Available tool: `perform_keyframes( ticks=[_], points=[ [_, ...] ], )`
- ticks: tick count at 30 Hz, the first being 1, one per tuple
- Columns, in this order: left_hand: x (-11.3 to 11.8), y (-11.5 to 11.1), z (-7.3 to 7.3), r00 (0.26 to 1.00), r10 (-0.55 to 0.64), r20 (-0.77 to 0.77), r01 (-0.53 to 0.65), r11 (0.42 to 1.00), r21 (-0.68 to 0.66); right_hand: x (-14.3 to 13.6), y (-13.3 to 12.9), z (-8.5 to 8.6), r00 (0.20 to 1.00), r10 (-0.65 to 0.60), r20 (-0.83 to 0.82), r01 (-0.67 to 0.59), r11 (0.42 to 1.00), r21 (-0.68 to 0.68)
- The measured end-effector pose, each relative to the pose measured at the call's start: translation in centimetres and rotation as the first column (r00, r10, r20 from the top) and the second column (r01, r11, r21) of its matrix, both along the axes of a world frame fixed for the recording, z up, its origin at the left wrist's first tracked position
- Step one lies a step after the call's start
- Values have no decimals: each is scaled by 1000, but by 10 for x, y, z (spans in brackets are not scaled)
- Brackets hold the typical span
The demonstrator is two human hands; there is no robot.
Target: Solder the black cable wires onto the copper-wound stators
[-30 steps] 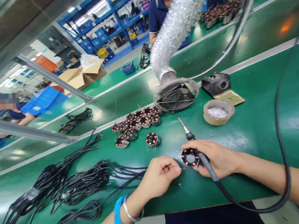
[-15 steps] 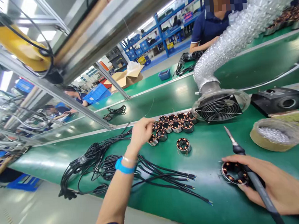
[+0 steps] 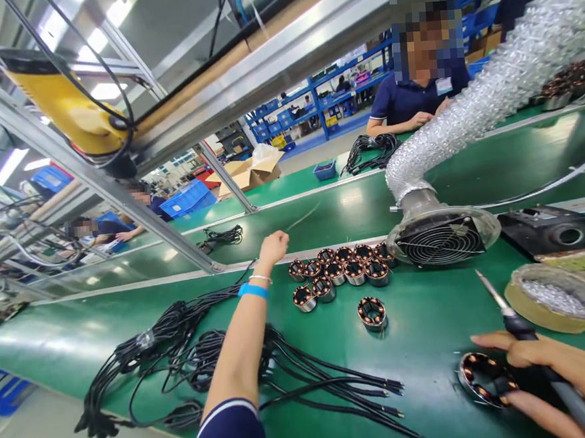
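My left hand (image 3: 273,248) reaches out over the bench's back rail, its fingers pinched together. From the fingertips a thin pale wire (image 3: 305,215) seems to run up to the right. My right hand (image 3: 558,367) grips a soldering iron (image 3: 523,328), its bare tip pointing up and left. The thumb and a finger of that hand also touch a motor stator (image 3: 466,375) with copper windings, low on the bench. Another stator (image 3: 372,313) stands alone in the middle. Just right of my left hand, several more stators (image 3: 355,272) sit grouped.
Bundled black cables (image 3: 180,327) lie across the bench at left, under my left forearm. At right are a fume extractor fan (image 3: 442,242) on a silver duct (image 3: 446,125), a black holder (image 3: 548,228) and a round tub (image 3: 540,318). A co-worker (image 3: 415,104) sits opposite.
My left hand has moved from the edge of the stator group outward, over the back rail. My right hand keeps the soldering iron and stator, now lower in view as the camera has tilted up.
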State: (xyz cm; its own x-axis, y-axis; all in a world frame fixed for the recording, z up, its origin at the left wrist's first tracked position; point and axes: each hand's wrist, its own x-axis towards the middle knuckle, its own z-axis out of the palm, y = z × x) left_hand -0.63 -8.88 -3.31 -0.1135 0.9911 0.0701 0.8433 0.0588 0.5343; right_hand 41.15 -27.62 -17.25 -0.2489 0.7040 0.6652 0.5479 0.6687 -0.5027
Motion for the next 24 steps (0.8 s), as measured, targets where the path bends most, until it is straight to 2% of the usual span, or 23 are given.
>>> perform_keyframes(
  ticks=[3,6,7,8,10,13,17,21,24],
  points=[
    [14,-55,18,985,-54,167,51,998,26,-11,0,32,997,-4,-81,4,1000,1],
    [53,-135,18,918,-177,356,206,978,-44,-48,-8,70,986,73,-149,-70,997,25],
    [69,-159,15,807,-251,535,333,941,-60,-63,-11,81,980,116,-161,-112,993,34],
    [84,-179,11,703,-273,657,408,911,-59,-77,-14,89,974,143,-174,-141,990,21],
    [109,-206,4,532,-275,801,449,893,8,-100,-19,99,945,241,-220,-246,969,1],
    [124,-220,-9,424,-250,870,377,923,82,-111,-26,97,916,276,-293,-304,951,-56],
    [122,-230,-29,374,-178,910,264,961,80,-94,-35,86,937,264,-228,-289,953,-87],
    [126,-245,-53,338,-51,940,161,987,-4,-71,-44,69,964,241,-109,-252,963,-99],
    [132,-249,-71,323,60,945,80,993,-90,-60,-47,48,969,244,-34,-246,964,-105]
  ],
)
